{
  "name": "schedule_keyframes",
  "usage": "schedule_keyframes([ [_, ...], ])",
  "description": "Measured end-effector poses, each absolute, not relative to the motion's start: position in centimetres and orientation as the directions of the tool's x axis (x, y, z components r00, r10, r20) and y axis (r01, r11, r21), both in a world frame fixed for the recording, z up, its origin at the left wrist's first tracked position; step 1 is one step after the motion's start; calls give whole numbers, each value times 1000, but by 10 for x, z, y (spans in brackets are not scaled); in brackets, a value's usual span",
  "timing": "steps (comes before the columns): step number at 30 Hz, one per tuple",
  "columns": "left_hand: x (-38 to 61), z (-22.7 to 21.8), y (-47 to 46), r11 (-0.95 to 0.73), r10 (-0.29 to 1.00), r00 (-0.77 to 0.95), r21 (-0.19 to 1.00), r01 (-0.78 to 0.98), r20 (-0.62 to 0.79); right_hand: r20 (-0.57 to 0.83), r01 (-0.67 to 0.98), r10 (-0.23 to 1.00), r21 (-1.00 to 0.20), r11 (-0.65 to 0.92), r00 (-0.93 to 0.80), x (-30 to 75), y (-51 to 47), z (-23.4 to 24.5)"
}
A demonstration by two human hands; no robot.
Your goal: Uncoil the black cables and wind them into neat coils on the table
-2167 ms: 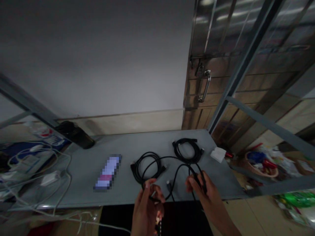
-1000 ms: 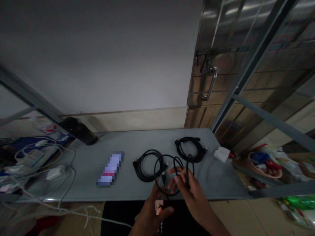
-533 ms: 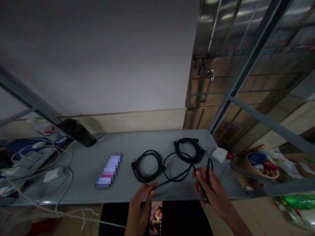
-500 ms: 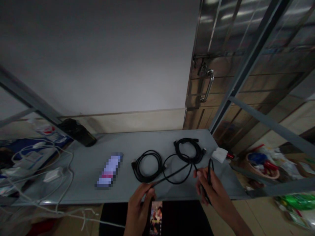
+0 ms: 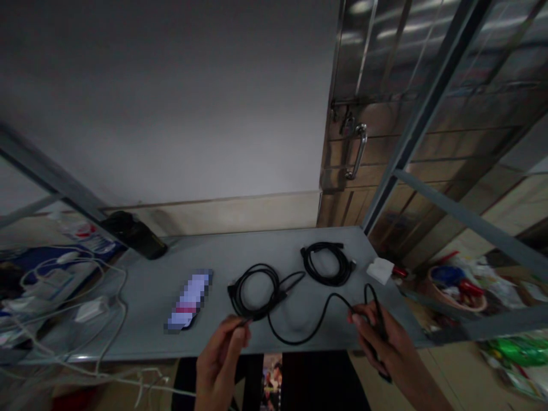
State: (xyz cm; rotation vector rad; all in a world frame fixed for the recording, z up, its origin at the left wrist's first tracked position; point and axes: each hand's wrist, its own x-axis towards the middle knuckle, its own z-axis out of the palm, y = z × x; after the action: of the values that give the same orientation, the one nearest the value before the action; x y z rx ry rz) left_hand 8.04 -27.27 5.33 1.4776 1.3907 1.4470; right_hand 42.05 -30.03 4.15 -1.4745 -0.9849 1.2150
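A loose black cable [image 5: 314, 322] hangs in a slack curve between my two hands over the near edge of the grey table [image 5: 257, 251]. My left hand [image 5: 222, 357] pinches one end of it at the lower middle. My right hand [image 5: 379, 337] is closed round the other part, with a small loop of cable rising above the fingers. Two coiled black cables lie on the table behind: one [image 5: 253, 291] in the middle, one [image 5: 326, 262] further right.
A phone with a lit screen [image 5: 188, 299] lies left of the coils. A dark object [image 5: 135, 234] sits at the table's back left. A white adapter [image 5: 379, 269] lies at the right edge. White cables and chargers [image 5: 64, 285] clutter the left. A metal door [image 5: 363, 125] stands behind.
My hands have moved further apart and the cable between them has been drawn out into one long sagging curve. My left hand has dropped lower and leftwards.
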Motion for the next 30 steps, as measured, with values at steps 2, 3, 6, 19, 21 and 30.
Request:
schedule_keyframes([
  [2,86,59,-278,-359,933,124,860,362,337,-217,-7,965,-976,-218,149,415,-300,45],
  [3,90,62,-280,-430,899,272,815,390,344,-221,-11,967,-975,-221,126,412,-299,47],
  [6,107,63,-283,-593,758,582,685,424,296,-241,-4,968,-971,-241,70,405,-299,52],
  [19,114,-19,-256,-864,502,831,179,471,239,-123,253,992,-961,-113,-25,409,-301,38],
  [21,117,-17,-255,-878,477,842,165,448,251,-22,402,1000,-916,-14,-15,403,-302,25],
  [30,116,-14,-242,-863,504,812,154,480,294,303,791,884,-406,457,-356,343,-302,-16],
])
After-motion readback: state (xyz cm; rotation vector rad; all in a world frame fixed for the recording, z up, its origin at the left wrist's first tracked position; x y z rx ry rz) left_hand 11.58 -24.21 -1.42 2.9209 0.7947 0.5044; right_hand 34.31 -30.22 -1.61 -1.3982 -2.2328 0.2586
